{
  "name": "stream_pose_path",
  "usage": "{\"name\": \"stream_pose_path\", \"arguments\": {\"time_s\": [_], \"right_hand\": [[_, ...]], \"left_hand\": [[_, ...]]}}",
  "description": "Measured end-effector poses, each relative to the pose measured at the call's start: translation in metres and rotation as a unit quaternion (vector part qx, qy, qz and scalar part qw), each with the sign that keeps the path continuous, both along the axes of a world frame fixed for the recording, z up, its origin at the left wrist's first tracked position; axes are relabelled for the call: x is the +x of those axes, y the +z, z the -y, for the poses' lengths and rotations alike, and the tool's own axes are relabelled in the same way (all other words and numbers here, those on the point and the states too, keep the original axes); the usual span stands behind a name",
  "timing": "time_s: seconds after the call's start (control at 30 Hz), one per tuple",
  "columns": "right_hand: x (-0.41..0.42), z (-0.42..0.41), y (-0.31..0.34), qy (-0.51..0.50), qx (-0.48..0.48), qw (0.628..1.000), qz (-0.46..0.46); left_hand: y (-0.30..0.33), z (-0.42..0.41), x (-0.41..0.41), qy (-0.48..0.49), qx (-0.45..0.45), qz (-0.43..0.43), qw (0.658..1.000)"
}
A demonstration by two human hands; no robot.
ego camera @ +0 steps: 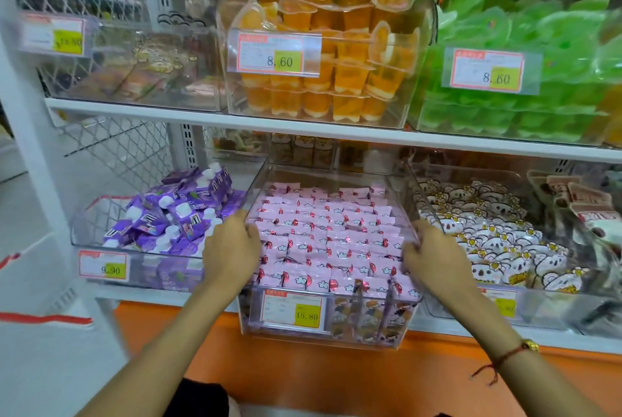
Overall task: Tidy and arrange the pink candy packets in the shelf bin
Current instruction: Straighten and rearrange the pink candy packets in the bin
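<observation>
Gripping the clear shelf bin [331, 329] at lower centre of the frame, you are holding it with both hands, one on each side wall. Your left hand [231, 250] is curling its fingers over the top edge of the left wall, clasping that wall. Your right hand [428, 255] is doing the same on the right wall, its fingers hooking over the rim toward the inside. A red string bracelet [505, 356] is sitting on your right wrist.

The pink candy packets [328, 241] are lying inside the bin between your hands, filling it in fairly even rows from front to back. A price label [292, 310] reading 15.80 is showing on the bin's front face, which is projecting forward past the white shelf edge [161, 295].

Left of centre, a neighbouring bin is holding purple packets [175, 214]; right of centre, another is holding white koala-print packets [488, 238]. In the upper half of the frame, the shelf above is carrying a bin of orange jelly cups [323, 56] at centre and a bin of green jelly cups [525, 73] at upper right. An orange panel [269, 369] is running along the bottom of the frame below the shelf.
</observation>
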State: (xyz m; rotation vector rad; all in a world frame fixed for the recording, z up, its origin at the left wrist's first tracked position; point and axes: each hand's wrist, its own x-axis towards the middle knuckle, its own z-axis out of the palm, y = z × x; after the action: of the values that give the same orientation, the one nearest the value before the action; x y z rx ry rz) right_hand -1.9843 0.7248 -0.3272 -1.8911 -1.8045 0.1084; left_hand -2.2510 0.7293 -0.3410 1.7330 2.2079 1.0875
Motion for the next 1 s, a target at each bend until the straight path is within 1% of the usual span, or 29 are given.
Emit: {"name": "stream_pose_path", "arguments": {"time_s": [0.03,0.1,0.23,0.33,0.43,0.5,0.7,0.8,0.83,0.87,0.9,0.93,0.97,1.0], "right_hand": [[0.001,0.001,0.001,-0.002,0.009,1.0,-0.018],[0.002,0.003,0.002,-0.003,0.026,0.998,-0.049],[0.0,0.003,0.007,-0.005,0.074,0.994,-0.084],[0.003,-0.002,0.014,-0.011,0.117,0.988,-0.099],[0.007,-0.011,0.017,-0.005,0.157,0.984,-0.086],[0.009,-0.021,0.015,-0.011,0.149,0.986,-0.067],[0.013,-0.033,-0.003,-0.01,0.103,0.994,-0.023],[0.016,-0.035,0.0,-0.015,0.075,0.997,-0.003],[0.015,-0.032,0.0,-0.006,0.089,0.996,0.019],[0.011,-0.025,-0.001,0.018,0.124,0.991,0.043],[0.005,-0.015,-0.001,0.067,0.158,0.984,0.057],[-0.001,-0.003,-0.002,0.135,0.165,0.974,0.073],[-0.005,0.007,-0.004,0.2,0.144,0.964,0.104],[-0.005,0.014,-0.008,0.244,0.104,0.952,0.15]], "left_hand": [[-0.002,0.0,0.0,0.009,0.018,0.022,1.0],[-0.005,-0.001,0.0,0.012,0.049,0.041,0.998],[-0.003,-0.008,-0.003,-0.002,0.091,0.035,0.995],[0.002,-0.018,-0.002,0.001,0.127,0.043,0.991],[0.007,-0.03,0.003,0.006,0.153,0.045,0.987],[0.007,-0.038,0.008,0.004,0.146,0.053,0.988],[-0.002,-0.04,0.016,-0.018,0.119,0.014,0.993],[0.003,-0.038,0.013,-0.053,0.085,0.037,0.994],[0.004,-0.037,0.012,-0.073,0.066,0.057,0.994],[0.005,-0.033,0.011,-0.096,0.041,0.083,0.991],[0.004,-0.03,0.009,-0.117,0.017,0.108,0.987],[0.002,-0.025,0.006,-0.129,0.004,0.126,0.983],[-0.002,-0.02,0.004,-0.13,0.005,0.137,0.982],[-0.004,-0.015,0.002,-0.125,0.013,0.142,0.982]]}}
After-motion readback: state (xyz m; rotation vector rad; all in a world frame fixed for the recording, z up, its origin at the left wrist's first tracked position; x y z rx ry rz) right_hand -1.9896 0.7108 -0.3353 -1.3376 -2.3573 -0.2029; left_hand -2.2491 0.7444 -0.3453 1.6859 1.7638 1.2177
